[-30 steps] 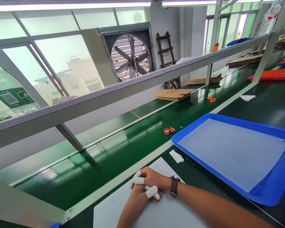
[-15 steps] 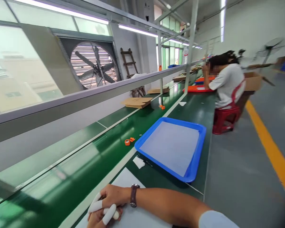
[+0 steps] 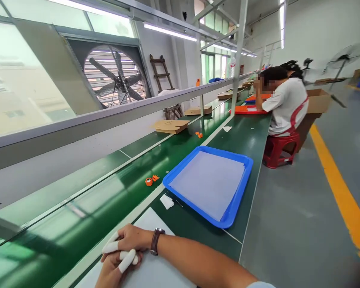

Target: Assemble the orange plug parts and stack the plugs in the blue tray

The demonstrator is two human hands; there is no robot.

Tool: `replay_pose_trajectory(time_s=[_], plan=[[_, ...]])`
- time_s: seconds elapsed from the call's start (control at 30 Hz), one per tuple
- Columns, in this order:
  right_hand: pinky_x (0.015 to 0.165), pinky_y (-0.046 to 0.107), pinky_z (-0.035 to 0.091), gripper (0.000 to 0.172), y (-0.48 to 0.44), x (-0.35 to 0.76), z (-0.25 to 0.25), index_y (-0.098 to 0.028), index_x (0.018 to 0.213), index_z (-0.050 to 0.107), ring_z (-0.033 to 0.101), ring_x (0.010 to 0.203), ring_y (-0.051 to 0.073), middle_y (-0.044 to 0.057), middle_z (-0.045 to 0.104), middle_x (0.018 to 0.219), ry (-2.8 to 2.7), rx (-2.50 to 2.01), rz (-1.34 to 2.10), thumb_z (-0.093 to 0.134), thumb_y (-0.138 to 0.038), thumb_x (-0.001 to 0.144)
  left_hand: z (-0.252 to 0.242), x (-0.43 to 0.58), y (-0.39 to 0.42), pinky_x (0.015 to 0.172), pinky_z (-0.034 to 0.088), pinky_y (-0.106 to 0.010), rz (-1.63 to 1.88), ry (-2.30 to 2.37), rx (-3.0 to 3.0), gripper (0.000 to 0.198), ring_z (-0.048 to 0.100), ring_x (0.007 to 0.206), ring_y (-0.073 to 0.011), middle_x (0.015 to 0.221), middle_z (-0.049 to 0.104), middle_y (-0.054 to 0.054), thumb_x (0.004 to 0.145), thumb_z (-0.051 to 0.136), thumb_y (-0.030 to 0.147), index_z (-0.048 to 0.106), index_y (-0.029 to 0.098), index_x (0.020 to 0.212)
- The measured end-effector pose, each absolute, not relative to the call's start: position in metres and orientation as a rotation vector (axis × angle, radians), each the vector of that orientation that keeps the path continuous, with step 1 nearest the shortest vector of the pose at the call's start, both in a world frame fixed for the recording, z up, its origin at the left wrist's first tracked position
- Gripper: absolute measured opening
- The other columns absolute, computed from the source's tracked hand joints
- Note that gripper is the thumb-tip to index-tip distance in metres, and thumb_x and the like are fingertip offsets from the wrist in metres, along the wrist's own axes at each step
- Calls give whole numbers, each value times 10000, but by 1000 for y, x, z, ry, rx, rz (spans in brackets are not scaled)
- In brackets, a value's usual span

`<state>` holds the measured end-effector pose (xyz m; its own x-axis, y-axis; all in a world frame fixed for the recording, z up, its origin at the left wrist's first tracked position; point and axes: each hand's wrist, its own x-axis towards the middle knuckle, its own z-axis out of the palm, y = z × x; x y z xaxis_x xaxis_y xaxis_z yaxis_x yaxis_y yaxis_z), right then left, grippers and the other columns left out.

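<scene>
Windowpanes of pale, hazy glass (image 3: 18, 48) stand between ten and eleven o'clock, reading the dial from a smooth, flat, white sheet (image 3: 150, 272) at the near end of a dark green bench top (image 3: 192, 226). A glossy green strip (image 3: 87, 232) runs beside the bench, from nine o'clock off toward twelve. On the sheet's nine o'clock side, the worker's hands are folded together: the left hand (image 3: 111, 266) lies lower, and the right hand (image 3: 135, 237) rests over it. Both are closed, fingers curled into one another, several of them capped in white tubular finger sleeves (image 3: 127, 261); whether anything sits inside the clasp I cannot tell. A brown-strapped wristwatch (image 3: 156, 242) circles the right wrist. Above, a big dark-bladed wall fan (image 3: 118, 82) shows between eleven and twelve. Small bright orange pieces (image 3: 149, 181) lie on the strip at twelve, and a white paper scrap (image 3: 167, 201) lies on the bench at one. Between one and two, just past the scrap, a blue rectangular tray (image 3: 236, 200) holds a translucent white liner (image 3: 208, 182). Well beyond it, a person in a white shirt (image 3: 289, 106) sits bent forward on a red plastic stool (image 3: 279, 150).
</scene>
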<state>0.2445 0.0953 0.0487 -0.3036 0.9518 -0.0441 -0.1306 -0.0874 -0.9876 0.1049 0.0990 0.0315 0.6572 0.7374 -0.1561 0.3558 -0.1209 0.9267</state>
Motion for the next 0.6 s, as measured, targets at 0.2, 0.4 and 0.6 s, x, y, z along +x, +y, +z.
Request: replay_pose_trajectory(time_s=[0.2, 0.4, 0.6], plan=[[440, 190, 418, 157, 100, 240, 42, -159, 741, 704, 599, 533, 120, -15, 676, 695, -1197, -846, 1614, 707, -311, 780, 86, 98, 90, 631, 536, -345, 126, 664, 1670, 321, 648, 681, -237, 756, 700, -84, 791, 737, 482, 750, 161, 793], [675, 281, 554, 237, 106, 233, 42, -135, 670, 675, 660, 630, 155, 23, 677, 683, -1153, -710, 1742, 725, -338, 780, 137, 149, 145, 681, 529, -292, 317, 764, 1856, 338, 642, 755, -194, 877, 712, -85, 889, 620, 449, 727, 172, 1049], [712, 285, 541, 177, 105, 239, 48, -137, 773, 722, 699, 693, 192, 26, 688, 675, -1168, -736, 1718, 757, -306, 736, 94, 216, 235, 906, 499, -386, 290, 1013, 2447, 639, 637, 1002, -262, 1313, 587, -148, 788, 662, 312, 519, 159, 1392]])
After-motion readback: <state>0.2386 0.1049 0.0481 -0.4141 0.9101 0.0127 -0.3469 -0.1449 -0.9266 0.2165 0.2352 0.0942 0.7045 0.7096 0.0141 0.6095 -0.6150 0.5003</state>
